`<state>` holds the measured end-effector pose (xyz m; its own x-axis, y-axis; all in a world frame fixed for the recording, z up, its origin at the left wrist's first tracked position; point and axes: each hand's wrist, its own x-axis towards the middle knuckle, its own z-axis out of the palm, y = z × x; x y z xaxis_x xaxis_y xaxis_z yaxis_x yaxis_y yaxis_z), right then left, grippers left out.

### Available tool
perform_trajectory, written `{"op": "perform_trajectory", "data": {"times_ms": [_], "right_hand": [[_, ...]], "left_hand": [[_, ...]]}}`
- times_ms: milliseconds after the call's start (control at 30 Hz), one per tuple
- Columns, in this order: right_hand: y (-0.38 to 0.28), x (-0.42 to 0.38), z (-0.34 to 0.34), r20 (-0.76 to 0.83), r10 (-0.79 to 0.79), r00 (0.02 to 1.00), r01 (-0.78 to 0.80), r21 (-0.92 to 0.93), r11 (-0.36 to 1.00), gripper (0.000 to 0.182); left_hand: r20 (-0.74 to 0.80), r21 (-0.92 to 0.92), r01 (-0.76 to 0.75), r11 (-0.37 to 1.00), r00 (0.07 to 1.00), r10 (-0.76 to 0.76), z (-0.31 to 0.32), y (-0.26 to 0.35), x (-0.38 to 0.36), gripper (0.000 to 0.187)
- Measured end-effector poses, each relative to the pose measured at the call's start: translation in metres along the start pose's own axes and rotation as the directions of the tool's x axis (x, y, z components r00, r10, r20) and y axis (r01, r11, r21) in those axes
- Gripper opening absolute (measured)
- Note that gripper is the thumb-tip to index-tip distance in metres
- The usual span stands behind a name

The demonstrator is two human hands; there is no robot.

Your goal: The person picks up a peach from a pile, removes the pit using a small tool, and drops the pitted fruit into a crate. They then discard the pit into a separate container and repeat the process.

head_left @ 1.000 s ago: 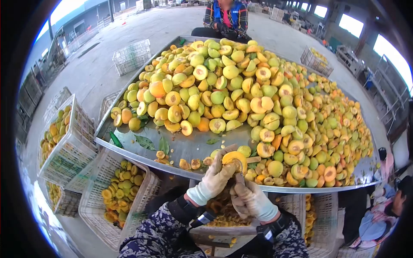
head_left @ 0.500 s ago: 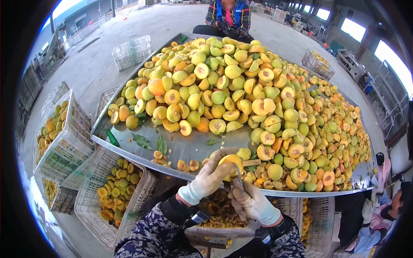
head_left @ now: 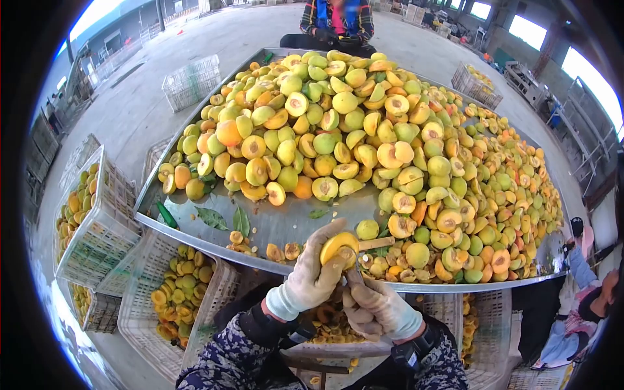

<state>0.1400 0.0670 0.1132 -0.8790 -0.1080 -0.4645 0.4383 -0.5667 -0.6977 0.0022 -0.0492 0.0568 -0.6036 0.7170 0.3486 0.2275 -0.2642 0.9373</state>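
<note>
My left hand [head_left: 307, 272], in a pale work glove, is closed around a yellow peach half [head_left: 333, 247] at the near edge of the metal table [head_left: 292, 218]. My right hand [head_left: 382, 308], gloved too, grips a thin metal pitting tool [head_left: 354, 275] whose upper end reaches the fruit. The tip is hidden behind the peach half. Just beyond my hands lies a large heap of halved and whole peaches [head_left: 351, 103]. A flat wooden strip [head_left: 376, 244] rests beside the fruit. Below my hands, a container holds brownish fruit scraps [head_left: 331, 324].
Plastic crates of fruit stand at the left, one upright [head_left: 104, 224] and one near my left knee [head_left: 140, 305]. Leaves [head_left: 240, 221] and bits of pulp lie on the table. One person [head_left: 337, 23] sits across the table; another person [head_left: 585, 318] is at the right.
The peach half has turned and shifted slightly left in my left hand. The tool's curved end, visible before, is now hidden by the fruit. My right hand is a little lower.
</note>
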Motion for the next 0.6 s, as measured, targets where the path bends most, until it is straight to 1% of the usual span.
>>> {"op": "perform_trajectory", "data": {"times_ms": [33, 67, 133, 167, 200, 233, 267, 300, 333, 367, 400, 433, 467, 500, 533, 567, 600], "right_hand": [[-0.002, -0.002, 0.002, 0.027, 0.03, 0.999, -0.033, 0.081, 0.996, 0.055], [-0.002, -0.003, 0.003, 0.03, 0.034, 0.999, -0.036, 0.07, 0.997, 0.055], [0.004, -0.001, 0.007, 0.04, 0.004, 0.999, -0.006, 0.041, 0.999, 0.052], [0.016, 0.007, 0.001, 0.03, -0.106, 0.994, 0.11, -0.206, 0.972, 0.057], [0.017, 0.006, 0.004, -0.008, -0.173, 0.985, 0.163, -0.308, 0.937, 0.056], [0.019, 0.006, 0.0, -0.015, -0.179, 0.984, 0.163, -0.348, 0.923, 0.051], [0.024, 0.009, -0.007, -0.022, -0.186, 0.982, 0.163, -0.382, 0.91, 0.046], [0.032, 0.014, -0.013, -0.019, -0.187, 0.982, 0.165, -0.391, 0.905, 0.046], [0.04, 0.022, -0.02, 0.004, -0.437, 0.899, 0.341, -0.632, 0.696, 0.037], [0.043, 0.024, -0.02, 0.096, -0.642, 0.76, 0.437, -0.808, 0.397, 0.028], [0.043, 0.023, -0.02, 0.1, -0.645, 0.758, 0.438, -0.81, 0.389, 0.028], [0.04, 0.022, -0.018, 0.196, -0.742, 0.641, 0.396, -0.913, 0.1, 0.026], [0.037, 0.02, -0.016, 0.32, -0.79, 0.523, 0.29, -0.938, -0.188, 0.023], [0.036, 0.016, -0.014, 0.317, -0.791, 0.524, 0.283, -0.94, -0.19, 0.023], [0.036, 0.013, -0.012, 0.199, -0.768, 0.609, 0.327, -0.945, 0.014, 0.024], [0.034, 0.008, -0.011, 0.091, -0.717, 0.691, 0.347, -0.912, 0.219, 0.025], [0.028, 0.002, -0.006, 0.085, -0.72, 0.689, 0.339, -0.916, 0.216, 0.025]], "left_hand": [[-0.053, -0.173, -0.014, 0.985, 0.999, 0.004, 0.003, 0.002, -0.002, 0.054], [-0.064, -0.174, -0.021, 0.985, 0.998, 0.01, 0.005, 0.004, -0.003, 0.054], [-0.05, -0.359, 0.063, 0.931, 0.995, -0.087, 0.004, 0.009, -0.004, 0.052], [-0.063, -0.362, 0.047, 0.931, 0.995, -0.075, 0.003, 0.007, -0.005, 0.052], [-0.002, -0.367, 0.092, 0.925, 0.995, -0.1, 0.002, 0.002, -0.003, 0.056], [0.062, -0.371, 0.14, 0.918, 0.99, -0.126, 0.002, 0.0, -0.002, 0.06], [0.054, -0.376, 0.127, 0.918, 0.992, -0.115, 0.004, -0.001, -0.004, 0.06], [0.015, -0.281, 0.085, 0.956, 0.996, -0.084, 0.006, 0.004, -0.004, 0.055], [-0.021, -0.182, 0.044, 0.982, 0.999, -0.049, 0.007, 0.007, -0.003, 0.051], [-0.055, -0.038, -0.004, 0.999, 0.998, 0.002, 0.009, 0.003, -0.004, 0.051], [-0.056, -0.039, -0.012, 0.999, 0.998, 0.009, 0.012, -0.001, -0.005, 0.051], [-0.073, -0.056, -0.057, 0.997, 0.996, 0.053, 0.015, -0.004, -0.004, 0.052], [-0.089, -0.073, -0.099, 0.992, 0.992, 0.092, 0.017, -0.006, -0.004, 0.054], [-0.086, -0.08, -0.101, 0.992, 0.992, 0.094, 0.017, 0.0, -0.004, 0.054], [0.015, -0.313, 0.024, 0.949, 1.0, -0.021, 0.013, 0.009, -0.003, 0.058], [0.141, -0.514, 0.166, 0.842, 0.984, -0.108, 0.01, 0.015, -0.001, 0.061], [0.148, -0.519, 0.166, 0.838, 0.984, -0.103, 0.005, 0.015, 0.0, 0.061]]}}
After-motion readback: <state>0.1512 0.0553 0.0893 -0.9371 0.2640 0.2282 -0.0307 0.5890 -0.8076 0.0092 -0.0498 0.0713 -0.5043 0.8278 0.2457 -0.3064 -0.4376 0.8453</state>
